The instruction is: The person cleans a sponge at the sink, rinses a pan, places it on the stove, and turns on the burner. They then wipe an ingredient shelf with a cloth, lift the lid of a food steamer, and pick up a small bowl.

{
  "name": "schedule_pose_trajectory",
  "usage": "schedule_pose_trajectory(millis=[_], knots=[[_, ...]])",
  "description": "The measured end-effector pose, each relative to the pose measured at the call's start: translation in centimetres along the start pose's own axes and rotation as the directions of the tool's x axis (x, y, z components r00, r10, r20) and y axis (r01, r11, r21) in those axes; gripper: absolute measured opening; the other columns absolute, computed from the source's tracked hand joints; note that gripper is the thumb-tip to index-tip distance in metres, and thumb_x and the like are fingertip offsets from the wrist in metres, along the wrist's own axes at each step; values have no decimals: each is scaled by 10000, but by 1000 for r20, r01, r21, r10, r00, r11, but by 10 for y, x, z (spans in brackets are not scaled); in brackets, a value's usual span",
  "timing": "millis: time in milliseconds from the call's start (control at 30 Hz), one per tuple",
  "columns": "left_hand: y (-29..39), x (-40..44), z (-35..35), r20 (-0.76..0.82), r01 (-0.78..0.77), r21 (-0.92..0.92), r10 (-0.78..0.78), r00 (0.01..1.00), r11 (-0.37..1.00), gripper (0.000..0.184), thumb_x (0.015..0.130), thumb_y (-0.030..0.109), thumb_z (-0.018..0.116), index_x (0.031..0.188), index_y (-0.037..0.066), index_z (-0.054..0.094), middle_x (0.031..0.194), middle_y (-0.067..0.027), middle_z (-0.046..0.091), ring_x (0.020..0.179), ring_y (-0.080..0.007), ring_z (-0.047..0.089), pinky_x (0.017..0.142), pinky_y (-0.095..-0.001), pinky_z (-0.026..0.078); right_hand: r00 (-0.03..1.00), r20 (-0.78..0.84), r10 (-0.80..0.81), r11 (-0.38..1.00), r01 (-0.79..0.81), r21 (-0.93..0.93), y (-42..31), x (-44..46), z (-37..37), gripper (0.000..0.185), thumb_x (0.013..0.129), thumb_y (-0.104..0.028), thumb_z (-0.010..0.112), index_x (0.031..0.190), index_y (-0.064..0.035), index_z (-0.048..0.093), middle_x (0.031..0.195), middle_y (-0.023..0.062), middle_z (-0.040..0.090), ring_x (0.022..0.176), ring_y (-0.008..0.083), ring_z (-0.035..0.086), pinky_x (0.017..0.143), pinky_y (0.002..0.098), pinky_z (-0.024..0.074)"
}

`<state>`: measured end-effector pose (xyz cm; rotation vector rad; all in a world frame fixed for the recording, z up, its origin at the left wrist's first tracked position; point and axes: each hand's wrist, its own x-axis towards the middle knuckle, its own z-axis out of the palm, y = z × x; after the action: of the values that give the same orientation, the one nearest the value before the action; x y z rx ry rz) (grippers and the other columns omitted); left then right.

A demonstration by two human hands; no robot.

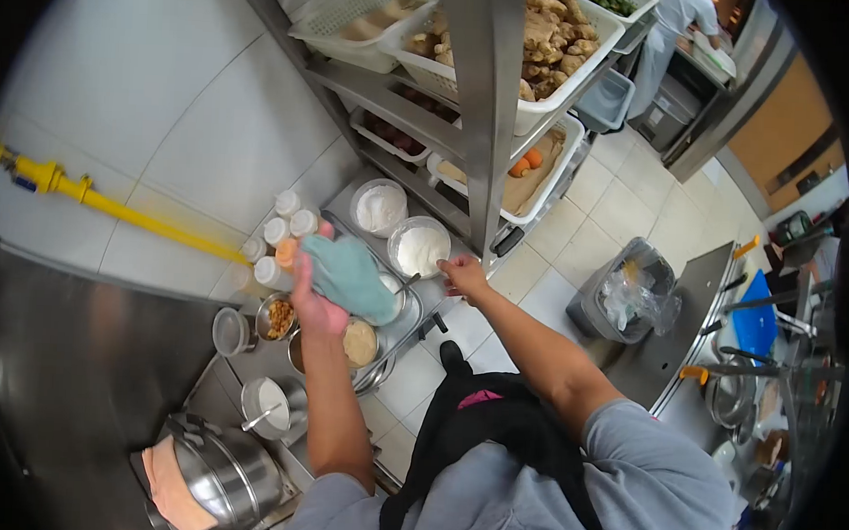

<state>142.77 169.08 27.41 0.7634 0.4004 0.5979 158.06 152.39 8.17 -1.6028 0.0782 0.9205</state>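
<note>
The cloth (353, 276) is coloured pale blue-green; the powder (420, 249) to its right is white. The pipe (142, 217) at the left is finished in yellow, against a wall (205, 75) faced in white and lined with darker joints. The floor (617, 202) is laid in a cream tile grid. The black apron (445, 436) is marked with a pink patch (480, 398); the shirt (662, 470) is grey. Blue is shown by the board (754, 313) at the right.

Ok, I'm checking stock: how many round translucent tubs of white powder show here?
2: one tub at the right hand, another tub just beyond it. The pale green cloth may hide more.
</note>
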Motion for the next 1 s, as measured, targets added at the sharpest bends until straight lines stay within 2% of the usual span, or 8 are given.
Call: schedule_pose_trajectory(millis=[133,200,267,333,433,633,867,1000], knots=[[-13,58,7,174,111,131,-134,976,985,439,876,99,586,1280,65,416,1207,-131,546,1119,-288,526,954,-448,442,959,-218,-178,981,157,-112,6,7,-1,216,767,-154,640,666,-40,487,674,78,555,562,189,604,453,353,553],[-36,94,2,391,-366,791,54,919,490,428,854,108,631,1237,49,447,1172,-140,552,1071,-266,537,929,-380,440,939,-255,-232,967,195,-162,1,-2,-13,192,757,-133,617,664,-22,491,623,109,562,528,211,618,448,352,544],[-48,111,33,528,-526,794,82,845,306,425,821,108,667,1198,23,488,1129,-163,590,1048,-290,568,900,-355,447,915,-291,-279,952,224,-210,2,-11,-24,169,746,-112,593,662,-4,494,573,140,570,495,233,633,443,351,534],[-76,134,43,651,-647,751,-305,695,129,430,787,120,694,1172,24,530,1086,-173,621,1019,-334,587,896,-384,456,936,-192,-296,927,233,-295,-1,-15,-32,160,791,-111,541,691,10,512,590,166,583,501,252,646,446,357,533],[-143,154,30,856,-902,413,-390,338,125,420,743,123,721,1123,34,566,1063,-161,634,1003,-372,580,877,-423,465,952,-94,-292,889,234,-393,-15,-29,-35,174,845,-120,530,767,35,538,689,193,597,603,295,668,522,392,540],[-175,153,26,741,-896,424,-619,259,133,348,719,107,717,1037,42,591,1005,-163,619,968,-376,579,835,-448,472,671,-140,-728,607,537,-585,5,-8,-26,167,856,-117,525,805,36,567,807,274,595,708,438,597,690,483,480],[-146,156,1,697,-914,402,-628,346,-57,359,651,-3,647,997,92,628,1024,-86,595,923,-327,604,774,-443,494,704,-220,-675,669,457,-586,7,-6,-26,147,821,-108,527,774,22,576,802,260,596,773,452,586,694,509,467],[-157,148,10,771,-893,439,-551,320,96,339,653,11,664,975,116,646,1034,-52,579,941,-285,602,775,-398,508,707,-152,-691,620,470,-628,6,-8,-23,134,818,-102,532,784,19,578,815,256,596,764,447,589,691,510,469]])
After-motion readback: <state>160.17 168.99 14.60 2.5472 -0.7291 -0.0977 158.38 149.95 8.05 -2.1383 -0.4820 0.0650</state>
